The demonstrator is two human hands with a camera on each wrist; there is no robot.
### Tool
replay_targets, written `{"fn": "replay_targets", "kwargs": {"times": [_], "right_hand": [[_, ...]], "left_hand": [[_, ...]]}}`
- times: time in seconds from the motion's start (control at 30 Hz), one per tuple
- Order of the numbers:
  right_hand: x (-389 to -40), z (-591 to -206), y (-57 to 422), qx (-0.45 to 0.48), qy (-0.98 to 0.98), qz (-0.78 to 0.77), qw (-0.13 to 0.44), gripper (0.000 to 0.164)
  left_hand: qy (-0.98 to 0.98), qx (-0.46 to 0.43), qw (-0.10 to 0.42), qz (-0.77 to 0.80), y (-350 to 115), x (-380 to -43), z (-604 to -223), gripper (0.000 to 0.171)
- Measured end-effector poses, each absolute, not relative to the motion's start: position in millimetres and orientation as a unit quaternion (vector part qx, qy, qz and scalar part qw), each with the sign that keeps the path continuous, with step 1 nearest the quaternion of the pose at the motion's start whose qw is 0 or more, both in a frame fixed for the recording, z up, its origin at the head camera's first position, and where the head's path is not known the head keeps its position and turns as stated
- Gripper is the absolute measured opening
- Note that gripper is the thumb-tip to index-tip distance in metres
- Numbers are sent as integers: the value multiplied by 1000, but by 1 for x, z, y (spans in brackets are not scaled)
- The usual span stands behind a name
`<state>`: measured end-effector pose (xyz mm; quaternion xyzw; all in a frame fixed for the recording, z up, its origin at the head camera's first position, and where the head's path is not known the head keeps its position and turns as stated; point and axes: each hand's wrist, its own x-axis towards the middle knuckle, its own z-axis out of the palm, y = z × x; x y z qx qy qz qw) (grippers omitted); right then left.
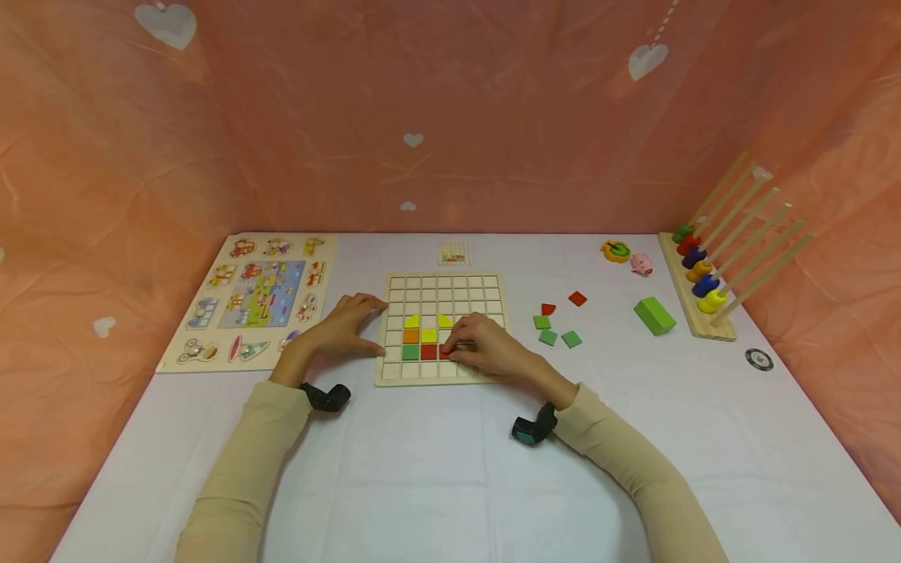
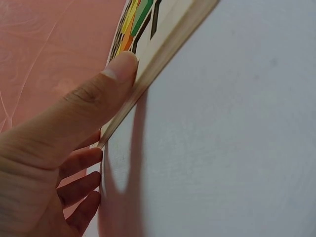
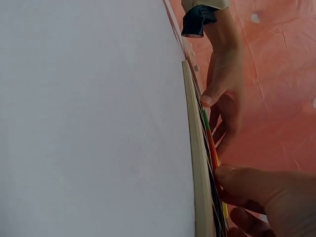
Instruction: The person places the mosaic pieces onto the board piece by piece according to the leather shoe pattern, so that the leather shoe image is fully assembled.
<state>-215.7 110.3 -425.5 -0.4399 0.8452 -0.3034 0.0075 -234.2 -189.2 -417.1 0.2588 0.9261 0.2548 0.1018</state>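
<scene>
A square wooden grid board (image 1: 394,373) lies on the table, with green, orange, yellow and red tiles in its middle cells. My left hand (image 1: 345,327) is spread at the board's left edge. In the left wrist view its thumb (image 2: 121,69) rests on the rim, and the other fingers lie along the side. Over the board, my right hand (image 1: 489,348) pinches a red tile (image 1: 443,352) beside another red tile (image 1: 428,352) in the lower row. The fingers hide part of that tile and the cells to its right.
Loose green tiles (image 1: 547,337) and red tiles (image 1: 578,299) lie right of the board. Beyond them are a green block (image 1: 655,316), a pink pig figure (image 1: 641,264) and a peg stand (image 1: 697,305). A picture puzzle (image 1: 267,293) lies left; a small pattern card (image 1: 454,253) lies behind the board.
</scene>
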Motion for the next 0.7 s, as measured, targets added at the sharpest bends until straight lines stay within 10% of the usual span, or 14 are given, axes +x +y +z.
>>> {"fn": "replay_targets", "kwargs": {"times": [0.7], "right_hand": [[-219, -417, 107, -453, 864, -215, 39, 21]], "left_hand": [[925, 262, 99, 256, -190, -235, -418, 83]]}}
